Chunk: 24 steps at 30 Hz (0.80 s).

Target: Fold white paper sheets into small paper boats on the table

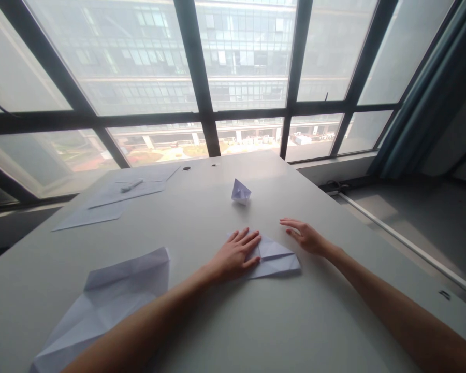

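Folded paper (280,258) front and center, lying flat on the white table (202,207), and the left hand (236,254) is right on top of it! Palm down, fingers out nearly straight and slightly parted, that hand covers the paper's left part, gripping nothing, simply laid across it. Out from beneath the thumb and fingers runs the rest of the sheet, creases showing, narrowing toward the right. And over there, just beyond the paper's right end and a little farther out, the right hand (305,237): fingers loosely extended, thumb apart from them, nothing in its hold, clear of the paper; whether it touches the table, I can't tell. Straight ahead, past the left fingertips, sits a small pointed paper shape (241,191), standing up on its own. Off to the left, a larger creased sheet (120,290), partly hidden behind the left forearm. Farther back on that side, flat sheets (101,211) with a slim white object (132,185) resting across them, too small to name.
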Motion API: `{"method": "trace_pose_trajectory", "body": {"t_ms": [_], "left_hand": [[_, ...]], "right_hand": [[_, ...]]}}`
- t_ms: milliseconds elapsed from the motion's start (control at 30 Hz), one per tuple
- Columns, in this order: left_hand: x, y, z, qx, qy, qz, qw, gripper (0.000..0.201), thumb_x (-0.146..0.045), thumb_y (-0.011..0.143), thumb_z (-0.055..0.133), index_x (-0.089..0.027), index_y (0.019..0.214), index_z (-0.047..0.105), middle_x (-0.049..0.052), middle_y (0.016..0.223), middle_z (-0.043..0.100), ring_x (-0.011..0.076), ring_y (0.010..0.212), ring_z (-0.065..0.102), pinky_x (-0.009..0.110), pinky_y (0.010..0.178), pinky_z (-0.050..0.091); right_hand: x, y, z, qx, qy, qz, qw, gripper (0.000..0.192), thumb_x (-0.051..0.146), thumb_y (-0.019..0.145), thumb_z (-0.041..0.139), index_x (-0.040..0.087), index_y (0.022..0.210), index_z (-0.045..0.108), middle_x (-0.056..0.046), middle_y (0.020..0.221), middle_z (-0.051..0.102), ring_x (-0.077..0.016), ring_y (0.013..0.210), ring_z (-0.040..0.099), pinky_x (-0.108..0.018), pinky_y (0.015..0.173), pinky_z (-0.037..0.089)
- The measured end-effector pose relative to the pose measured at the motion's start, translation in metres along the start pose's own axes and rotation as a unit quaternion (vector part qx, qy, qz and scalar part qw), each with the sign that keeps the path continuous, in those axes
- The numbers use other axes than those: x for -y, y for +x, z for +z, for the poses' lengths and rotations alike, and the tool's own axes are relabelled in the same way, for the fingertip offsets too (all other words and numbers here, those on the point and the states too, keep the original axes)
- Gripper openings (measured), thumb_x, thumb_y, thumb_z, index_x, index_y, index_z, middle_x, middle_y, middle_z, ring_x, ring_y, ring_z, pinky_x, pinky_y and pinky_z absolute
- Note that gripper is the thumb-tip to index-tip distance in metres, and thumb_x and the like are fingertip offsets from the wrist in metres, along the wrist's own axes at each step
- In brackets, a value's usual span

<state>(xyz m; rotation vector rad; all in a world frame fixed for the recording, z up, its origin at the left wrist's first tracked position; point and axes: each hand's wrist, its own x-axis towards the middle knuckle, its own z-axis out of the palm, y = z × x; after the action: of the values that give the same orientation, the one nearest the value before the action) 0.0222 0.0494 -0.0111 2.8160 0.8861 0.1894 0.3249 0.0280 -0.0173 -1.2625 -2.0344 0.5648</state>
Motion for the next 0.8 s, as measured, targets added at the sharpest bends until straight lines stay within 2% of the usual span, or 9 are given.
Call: {"method": "trace_pose_trajectory", "body": {"t_ms": [33,100,200,333,500,800], "left_hand": [[0.0,0.0,0.0,-0.001,0.0,0.001,1.0,0.064,-0.058,0.099,0.038,-0.032,0.156,0.026,-0.001,0.161,0.026,0.0291,0.15,0.017,0.048,0.121,0.015],[0.0,0.0,0.001,-0.002,0.002,0.003,1.0,0.064,-0.058,0.099,0.038,-0.032,0.156,0.025,0.0,0.161,0.025,0.0297,0.15,0.017,0.049,0.121,0.015],[0.0,0.0,0.001,0.001,0.008,0.001,1.0,0.065,-0.058,0.099,0.038,-0.03,0.157,0.023,0.002,0.163,0.022,0.0294,0.15,0.014,0.049,0.121,0.015],[-0.001,0.0,0.002,-0.007,0.018,-0.013,1.0,0.07,-0.058,0.098,0.04,-0.023,0.156,0.025,0.007,0.163,0.021,0.0272,0.151,0.008,0.048,0.122,0.011],[0.001,0.0,0.005,-0.007,0.023,-0.03,0.999,0.075,-0.061,0.096,0.039,-0.018,0.155,0.025,0.01,0.163,0.018,0.0285,0.151,0.005,0.049,0.122,0.01],[-0.002,0.001,0.0,-0.003,-0.004,-0.012,1.0,0.066,-0.053,0.097,0.044,-0.035,0.156,0.019,-0.001,0.162,0.025,0.0296,0.151,0.013,0.054,0.121,0.012]], "right_hand": [[0.005,0.0,0.007,-0.015,-0.006,-0.015,1.0,0.038,0.035,0.098,0.049,0.023,0.132,0.062,-0.011,0.137,0.06,-0.0258,0.133,0.05,-0.05,0.114,0.037],[0.015,0.0,0.021,-0.004,-0.028,-0.051,0.998,0.04,0.032,0.096,0.053,0.023,0.135,0.059,-0.01,0.14,0.058,-0.0254,0.135,0.047,-0.049,0.114,0.037],[0.025,-0.002,0.036,0.065,-0.082,-0.081,0.991,0.052,0.031,0.094,0.057,0.027,0.145,0.047,-0.009,0.147,0.05,-0.0259,0.14,0.041,-0.051,0.117,0.029],[0.028,-0.004,0.038,0.125,-0.116,-0.089,0.981,0.051,0.033,0.099,0.049,0.032,0.149,0.04,-0.005,0.153,0.041,-0.0254,0.146,0.03,-0.054,0.118,0.022],[0.027,-0.005,0.034,0.137,-0.11,-0.103,0.979,0.046,0.032,0.1,0.047,0.036,0.146,0.045,-0.002,0.151,0.044,-0.0245,0.146,0.029,-0.054,0.119,0.019],[0.031,-0.005,0.034,0.141,-0.12,-0.099,0.978,0.048,0.032,0.1,0.046,0.037,0.148,0.042,0.0,0.152,0.043,-0.0243,0.146,0.03,-0.052,0.119,0.018]]}}
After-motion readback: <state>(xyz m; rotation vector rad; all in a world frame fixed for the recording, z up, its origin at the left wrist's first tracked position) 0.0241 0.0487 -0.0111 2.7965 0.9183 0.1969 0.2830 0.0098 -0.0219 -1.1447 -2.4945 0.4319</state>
